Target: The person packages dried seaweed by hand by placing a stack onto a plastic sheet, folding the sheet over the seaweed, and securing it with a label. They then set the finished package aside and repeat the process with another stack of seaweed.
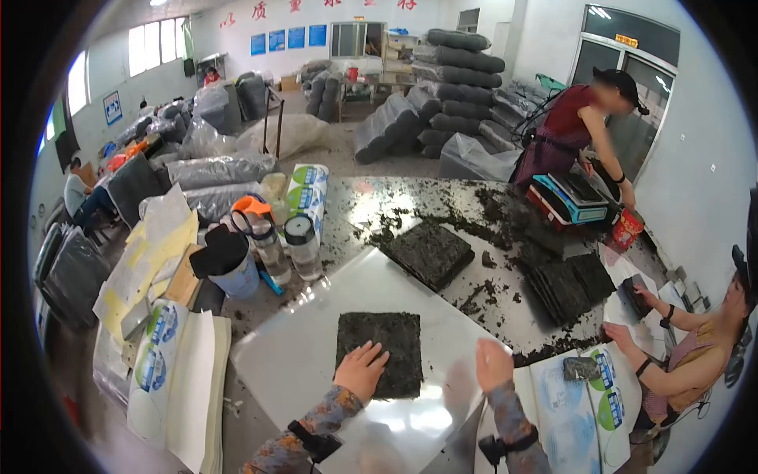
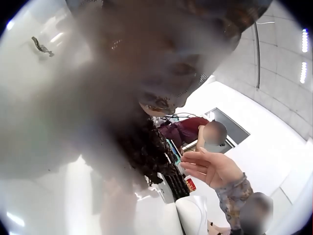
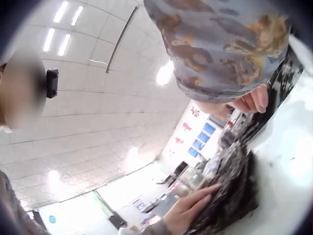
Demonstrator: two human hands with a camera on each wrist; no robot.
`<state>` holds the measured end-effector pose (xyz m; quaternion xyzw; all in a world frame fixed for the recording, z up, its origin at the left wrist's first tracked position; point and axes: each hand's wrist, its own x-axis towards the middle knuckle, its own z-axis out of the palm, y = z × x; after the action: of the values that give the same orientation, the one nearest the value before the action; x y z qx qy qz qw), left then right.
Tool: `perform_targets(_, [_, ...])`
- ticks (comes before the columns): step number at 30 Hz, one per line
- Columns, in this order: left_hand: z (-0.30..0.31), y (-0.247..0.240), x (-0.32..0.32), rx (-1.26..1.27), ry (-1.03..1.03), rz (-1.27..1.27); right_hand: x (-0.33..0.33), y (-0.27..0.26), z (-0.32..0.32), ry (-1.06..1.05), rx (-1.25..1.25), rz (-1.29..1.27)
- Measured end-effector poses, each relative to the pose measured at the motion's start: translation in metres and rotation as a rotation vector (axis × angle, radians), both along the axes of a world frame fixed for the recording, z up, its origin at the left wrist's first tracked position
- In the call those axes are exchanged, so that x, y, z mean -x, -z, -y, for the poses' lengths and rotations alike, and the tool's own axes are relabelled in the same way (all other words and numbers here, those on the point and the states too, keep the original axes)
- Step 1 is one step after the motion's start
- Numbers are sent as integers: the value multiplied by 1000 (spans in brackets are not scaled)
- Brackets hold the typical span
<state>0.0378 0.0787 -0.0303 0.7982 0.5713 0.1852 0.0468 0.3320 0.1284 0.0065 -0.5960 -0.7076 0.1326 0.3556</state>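
Note:
A square stack of dark, seaweed-like sheets (image 1: 399,336) lies on a glossy white board (image 1: 292,340) in front of me. My left hand (image 1: 362,371) rests on the stack's lower left part, its fingers laid over the top. In the right wrist view the same left hand (image 3: 186,211) touches the ragged side and top of the stack (image 3: 234,188). My right hand (image 1: 494,365) is raised to the right of the stack, apart from it. The left wrist view shows this right hand (image 2: 215,169) with straight fingers and nothing in its palm.
Another dark stack (image 1: 430,254) sits at the board's far corner, with more sheets (image 1: 564,288) and crumbs to the right. Bottles (image 1: 302,245), a blue cup (image 1: 233,265) and papers (image 1: 158,253) stand left. One person (image 1: 687,355) works at right, another (image 1: 572,130) beyond.

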Motion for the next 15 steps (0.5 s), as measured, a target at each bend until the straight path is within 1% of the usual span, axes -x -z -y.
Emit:
perform_targets(1, [0, -4, -1, 25, -5, 2, -10, 1, -15, 85, 104, 174])
perform_targets(2, [-3, -7, -1, 38, -9, -2, -20, 27, -27, 171, 43, 409])
perform_targets(4, [-4, -1, 0, 16, 12, 26, -35, 97, -44, 335, -96, 871])
perform_targets(5, [-2, 0, 2, 7, 13, 38, -37, 116, -43, 346, -153, 872])
perform_targets(8, [4, 1, 1, -35, -19, 70, -40, 85, -43, 120, 244, 599])
perform_targets(11, [3, -1, 1, -49, -17, 67, -35, 70, -34, 248, 124, 449])
perform_targets(14, [2, 7, 2, -47, -13, 41, -60, 131, -46, 543, -305, 835])
perform_targets(15, [2, 9, 3, -49, -15, 33, -57, 119, -45, 446, -94, 849])
